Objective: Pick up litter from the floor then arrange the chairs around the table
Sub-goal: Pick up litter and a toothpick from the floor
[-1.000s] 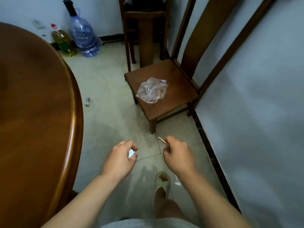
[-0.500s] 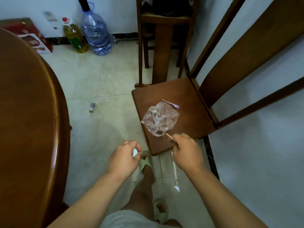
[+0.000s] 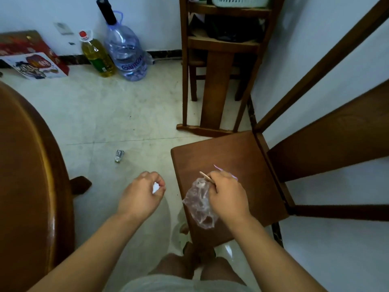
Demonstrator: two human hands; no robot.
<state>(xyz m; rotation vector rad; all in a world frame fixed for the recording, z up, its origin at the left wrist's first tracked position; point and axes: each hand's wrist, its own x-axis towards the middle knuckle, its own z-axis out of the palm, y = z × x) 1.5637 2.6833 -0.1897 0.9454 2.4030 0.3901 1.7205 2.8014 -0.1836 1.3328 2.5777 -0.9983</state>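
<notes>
A wooden chair (image 3: 242, 152) stands against the right wall, its seat in front of me. On the seat lies a crumpled clear plastic bag (image 3: 199, 204). My right hand (image 3: 228, 196) rests on the bag's right side and pinches a thin wooden stick (image 3: 207, 177); a pink scrap (image 3: 219, 168) shows just beyond it. My left hand (image 3: 141, 194) hovers over the floor left of the seat, closed around a small white scrap (image 3: 156, 187). A small silvery piece of litter (image 3: 119, 155) lies on the tiles. The round wooden table (image 3: 27, 186) fills the left.
A second chair (image 3: 216, 66) stands at the back by the wall corner with a basket on it. A large water jug (image 3: 126, 53), an oil bottle (image 3: 97, 54) and a red box (image 3: 31, 57) sit along the far wall. My legs are at the bottom.
I have stepped closer to the chair. My right hand with the stick has moved forward onto the plastic bag on the seat. My left hand still holds the white scrap.
</notes>
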